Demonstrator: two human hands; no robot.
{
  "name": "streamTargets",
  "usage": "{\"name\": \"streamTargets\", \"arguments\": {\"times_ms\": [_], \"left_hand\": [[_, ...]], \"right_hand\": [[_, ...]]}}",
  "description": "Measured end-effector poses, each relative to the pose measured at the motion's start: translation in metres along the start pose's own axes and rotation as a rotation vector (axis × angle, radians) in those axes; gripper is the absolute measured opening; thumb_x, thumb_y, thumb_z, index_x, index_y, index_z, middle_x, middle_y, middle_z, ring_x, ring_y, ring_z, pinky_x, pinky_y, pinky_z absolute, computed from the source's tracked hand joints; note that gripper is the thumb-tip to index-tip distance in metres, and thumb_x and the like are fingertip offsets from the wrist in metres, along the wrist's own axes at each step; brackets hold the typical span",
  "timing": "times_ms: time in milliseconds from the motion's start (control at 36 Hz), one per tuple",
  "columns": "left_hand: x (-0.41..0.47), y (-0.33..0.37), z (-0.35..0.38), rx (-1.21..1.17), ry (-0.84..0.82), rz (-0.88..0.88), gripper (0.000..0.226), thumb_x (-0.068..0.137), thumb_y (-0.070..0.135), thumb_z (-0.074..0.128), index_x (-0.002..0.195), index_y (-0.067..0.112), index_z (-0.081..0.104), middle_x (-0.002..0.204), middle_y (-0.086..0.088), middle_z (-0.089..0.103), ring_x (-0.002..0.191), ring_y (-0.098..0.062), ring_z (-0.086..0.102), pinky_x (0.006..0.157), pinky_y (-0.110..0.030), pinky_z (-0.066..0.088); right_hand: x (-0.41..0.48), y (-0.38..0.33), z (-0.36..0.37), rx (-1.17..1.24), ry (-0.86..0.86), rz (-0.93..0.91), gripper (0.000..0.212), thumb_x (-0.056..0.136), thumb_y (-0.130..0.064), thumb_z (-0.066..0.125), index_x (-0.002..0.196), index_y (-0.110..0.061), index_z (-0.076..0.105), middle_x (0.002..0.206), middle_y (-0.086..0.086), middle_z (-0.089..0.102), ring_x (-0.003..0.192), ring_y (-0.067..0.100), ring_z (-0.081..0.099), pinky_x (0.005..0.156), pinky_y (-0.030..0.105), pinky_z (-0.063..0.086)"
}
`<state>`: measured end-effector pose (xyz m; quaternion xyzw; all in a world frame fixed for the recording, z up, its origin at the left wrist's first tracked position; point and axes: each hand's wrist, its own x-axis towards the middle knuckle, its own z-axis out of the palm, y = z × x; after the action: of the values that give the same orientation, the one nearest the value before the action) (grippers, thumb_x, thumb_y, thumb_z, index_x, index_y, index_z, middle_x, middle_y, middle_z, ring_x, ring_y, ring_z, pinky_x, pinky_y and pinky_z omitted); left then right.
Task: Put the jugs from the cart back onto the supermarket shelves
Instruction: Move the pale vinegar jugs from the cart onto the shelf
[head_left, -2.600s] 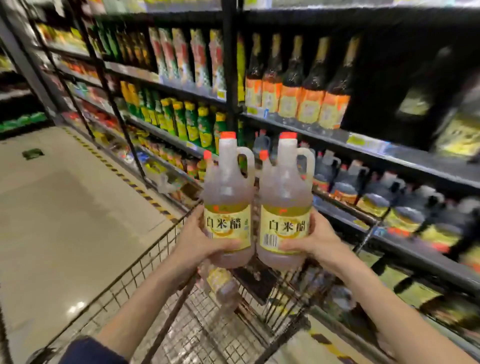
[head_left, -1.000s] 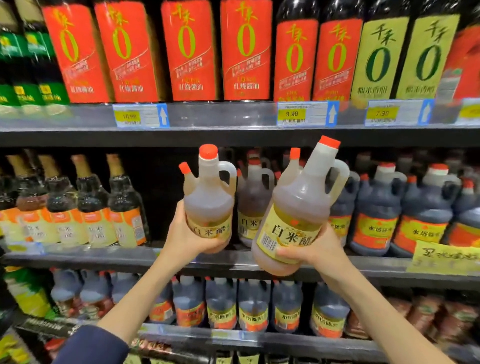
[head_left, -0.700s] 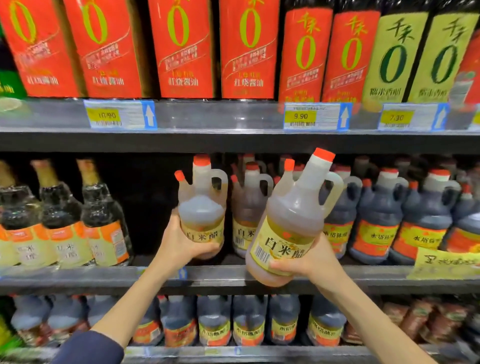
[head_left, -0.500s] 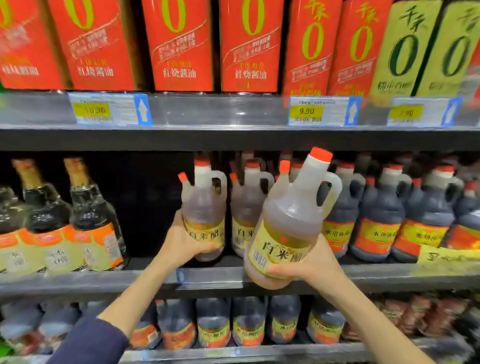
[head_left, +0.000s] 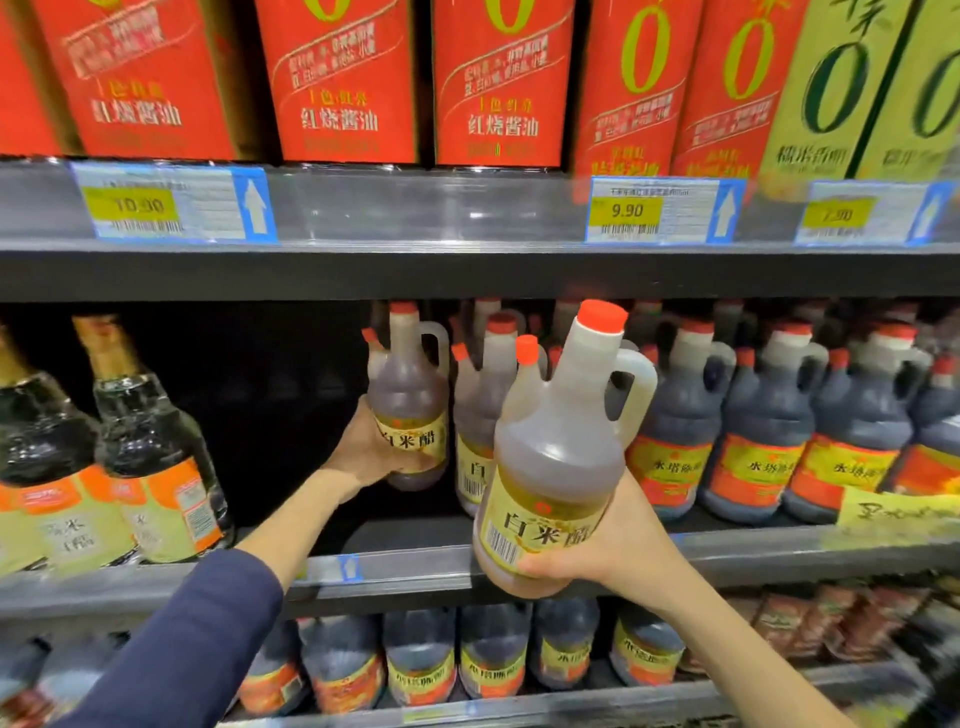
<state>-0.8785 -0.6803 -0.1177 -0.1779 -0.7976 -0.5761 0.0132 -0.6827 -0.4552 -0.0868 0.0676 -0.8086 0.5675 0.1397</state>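
Observation:
I hold two pale vinegar jugs with orange caps and yellow labels. My left hand (head_left: 363, 452) grips the left jug (head_left: 410, 405) round its lower body, deep inside the middle shelf (head_left: 395, 566), just left of the same jugs standing there (head_left: 480, 415). The left jug's base looks close to the shelf board; contact is not clear. My right hand (head_left: 608, 545) grips the right jug (head_left: 556, 467) from below, tilted left, in front of the shelf edge.
Dark vinegar jugs (head_left: 763, 431) fill the shelf to the right, glass bottles (head_left: 150, 457) stand to the left, with a dark gap between. Red-labelled bottles (head_left: 337, 78) line the shelf above. More jugs (head_left: 421, 665) sit on the shelf below.
I turned from the cart to the shelves. My left hand has pushed its jug further into the middle shelf beside the standing jugs. The right jug stays held in front.

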Motion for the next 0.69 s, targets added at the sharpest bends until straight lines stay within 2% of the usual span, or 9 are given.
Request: {"name": "streamTargets", "arguments": {"times_ms": [111, 250, 333, 472, 583, 694], "left_hand": [[0.014, -0.017, -0.002, 0.019, 0.011, -0.023, 0.11, 0.035, 0.036, 0.098, 0.129, 0.017, 0.044, 0.118, -0.007, 0.065, 0.107, -0.021, 0.065, 0.091, -0.048, 0.054], [0.026, -0.028, 0.0, 0.003, 0.032, -0.018, 0.116, 0.031, 0.043, 0.097, 0.13, 0.018, 0.042, 0.12, -0.005, 0.064, 0.109, -0.019, 0.064, 0.092, -0.047, 0.053], [0.026, -0.026, -0.001, 0.016, -0.004, 0.009, 0.112, 0.036, 0.038, 0.098, 0.131, 0.015, 0.042, 0.121, -0.007, 0.063, 0.111, -0.019, 0.063, 0.093, -0.046, 0.053], [0.02, -0.012, -0.008, 0.026, -0.064, -0.025, 0.104, 0.04, 0.029, 0.095, 0.128, 0.014, 0.042, 0.115, 0.0, 0.065, 0.106, -0.011, 0.063, 0.087, -0.027, 0.052], [0.022, -0.01, -0.009, 0.026, -0.106, -0.058, 0.071, 0.061, 0.001, 0.086, 0.116, 0.026, 0.048, 0.104, 0.012, 0.063, 0.096, -0.001, 0.06, 0.081, -0.019, 0.048], [0.024, -0.012, -0.014, 0.012, -0.117, -0.085, 0.078, 0.062, 0.004, 0.086, 0.125, 0.023, 0.046, 0.108, 0.011, 0.064, 0.103, -0.005, 0.06, 0.081, -0.019, 0.048]], "right_hand": [[0.001, 0.004, 0.003, -0.024, 0.019, 0.014, 0.107, 0.04, -0.029, 0.095, 0.131, -0.02, 0.039, 0.124, -0.002, 0.062, 0.115, 0.013, 0.06, 0.095, 0.041, 0.051], [0.003, 0.007, 0.006, -0.032, 0.024, 0.037, 0.107, 0.038, -0.034, 0.095, 0.129, -0.025, 0.039, 0.122, -0.006, 0.062, 0.114, 0.009, 0.06, 0.095, 0.04, 0.052], [0.005, 0.008, 0.007, -0.025, 0.02, 0.042, 0.107, 0.039, -0.032, 0.095, 0.13, -0.024, 0.04, 0.122, -0.005, 0.062, 0.114, 0.01, 0.06, 0.095, 0.039, 0.052], [0.007, 0.008, 0.006, -0.008, 0.004, 0.058, 0.105, 0.038, -0.031, 0.095, 0.129, -0.02, 0.043, 0.119, -0.002, 0.064, 0.112, 0.011, 0.062, 0.092, 0.038, 0.053], [0.009, 0.009, 0.005, -0.005, -0.011, 0.074, 0.105, 0.038, -0.033, 0.095, 0.129, -0.019, 0.044, 0.118, -0.003, 0.065, 0.11, 0.01, 0.062, 0.092, 0.037, 0.054], [0.012, 0.011, 0.006, -0.005, -0.022, 0.089, 0.105, 0.038, -0.032, 0.095, 0.129, -0.017, 0.045, 0.118, -0.002, 0.065, 0.11, 0.011, 0.063, 0.091, 0.037, 0.054]]}}
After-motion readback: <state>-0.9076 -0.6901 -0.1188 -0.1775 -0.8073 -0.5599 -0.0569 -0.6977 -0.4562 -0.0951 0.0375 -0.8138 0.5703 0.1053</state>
